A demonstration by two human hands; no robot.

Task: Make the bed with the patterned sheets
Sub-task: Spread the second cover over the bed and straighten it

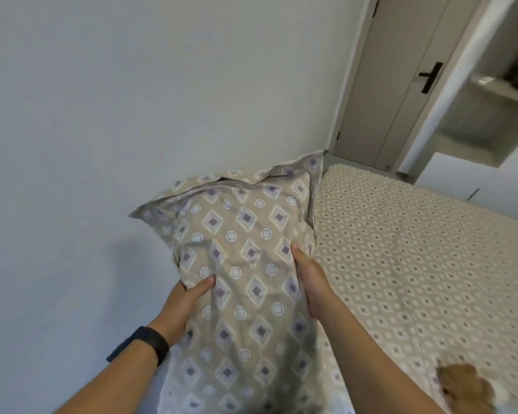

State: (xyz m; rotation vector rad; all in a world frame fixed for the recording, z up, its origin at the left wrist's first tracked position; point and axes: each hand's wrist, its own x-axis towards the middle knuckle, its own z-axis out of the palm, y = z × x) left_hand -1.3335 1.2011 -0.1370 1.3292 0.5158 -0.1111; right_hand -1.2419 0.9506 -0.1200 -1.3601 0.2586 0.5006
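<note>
I've got the pillow (240, 264) up off the bed (416, 264), held upright btwn both hands w/ the wall beyond it. My left hand (186, 300) grips its left edge, thumb curled over the front & the other fingers hidden behind the fabric; my right hand (310, 282) clamps the right edge, thumb lying up along the front, fingers out of sight behind, so can't tell how deep they dig in. The pillow looks light & very soft: it bulges above my hands, the case wrinkles where I squeeze, & the loose flap at the top, far from my hands, flops open. I'd judge side grips like these are right, since the case alone would slide over the filling if pinched by the flap or a corner; nothing here is fragile or slippery. As for containers: the pillowcase is the only one in play, & it's filled, w/ the stuffing reaching most of the way up. To the right of my right hand the patterned sheet already lies fairly flat over the bed. Near my right forearm, something furry & tan (467, 386) sits on the sheet; can't tell what it is. A closed door (401, 85) & shelf (497, 94) are far beyond my right hand.
</note>
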